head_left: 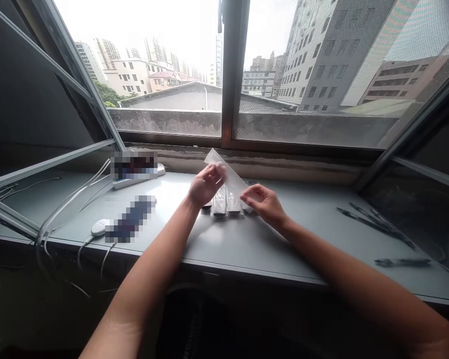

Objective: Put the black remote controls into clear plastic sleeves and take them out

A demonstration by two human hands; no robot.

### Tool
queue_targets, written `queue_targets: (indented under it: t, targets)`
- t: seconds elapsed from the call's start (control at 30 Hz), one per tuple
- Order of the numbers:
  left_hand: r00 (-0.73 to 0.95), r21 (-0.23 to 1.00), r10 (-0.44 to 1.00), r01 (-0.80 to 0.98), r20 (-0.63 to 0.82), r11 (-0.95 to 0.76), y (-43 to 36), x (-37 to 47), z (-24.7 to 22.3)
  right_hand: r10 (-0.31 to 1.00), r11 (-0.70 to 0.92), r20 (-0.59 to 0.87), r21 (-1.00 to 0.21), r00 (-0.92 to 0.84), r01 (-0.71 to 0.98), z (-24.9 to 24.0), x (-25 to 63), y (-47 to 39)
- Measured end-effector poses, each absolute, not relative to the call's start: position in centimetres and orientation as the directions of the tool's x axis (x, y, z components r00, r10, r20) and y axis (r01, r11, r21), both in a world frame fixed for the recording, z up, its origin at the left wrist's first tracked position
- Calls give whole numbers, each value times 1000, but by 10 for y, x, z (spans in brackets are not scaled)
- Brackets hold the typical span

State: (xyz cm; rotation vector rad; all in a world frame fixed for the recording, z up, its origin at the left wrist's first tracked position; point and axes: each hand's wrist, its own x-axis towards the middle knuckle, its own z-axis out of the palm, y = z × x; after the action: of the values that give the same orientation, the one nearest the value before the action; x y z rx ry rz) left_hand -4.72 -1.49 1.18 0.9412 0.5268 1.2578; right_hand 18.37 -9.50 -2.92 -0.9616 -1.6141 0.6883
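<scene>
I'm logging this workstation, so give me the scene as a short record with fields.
left hand: at the upper part of a clear plastic bag, fingertips blurred
right hand: pinching the bag's lower part
beneath: clear-wrapped packets, partly hidden, on the table
table's left side: white rounded device with a cord
table's right side: dark slender items

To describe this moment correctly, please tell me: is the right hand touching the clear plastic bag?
Touching: in the head view, the right hand pinches the clear plastic bag near its lower end.
</scene>
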Motion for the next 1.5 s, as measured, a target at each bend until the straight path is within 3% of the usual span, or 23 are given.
queue_targets:
  t: [0.1, 0.2, 0.33, 0.53, 0.7, 0.87, 1.5]
  targets:
    - [267, 877, 950, -480, 161, -13, -12, -49, 12, 814, 526, 579, -771, 52, 358, -27, 188, -94]
    - [426, 920, 893, -391, 142, 40, -18, -46, 10, 704, 590, 705, -645, 81, 486, -24, 191, -96]
    - [690, 925, 715, -334, 109, 181, -32, -36, 5, 580, 679, 813, -448, -51, 582, -24, 194, -98]
    - [663, 938, 739, -319, 117, 137, -26, -34, -8, 454, 784, 862, -265, -227, 562, -31, 192, -93]
    - [445, 925, 880, -380, 168, 16, -7, -37, -13, 477, 734, 867, -302, -146, 608, -27, 192, -91]
    - [210, 882, 972, -471, 100, 11, -2, -35, -12, 511, 715, 855, -362, -94, 599, -23, 192, -93]
    - [207, 921, 972, -389, 107, -19, -10, -30, -12, 503, 791, 801, -276, -323, 545, -30, 191, -91]
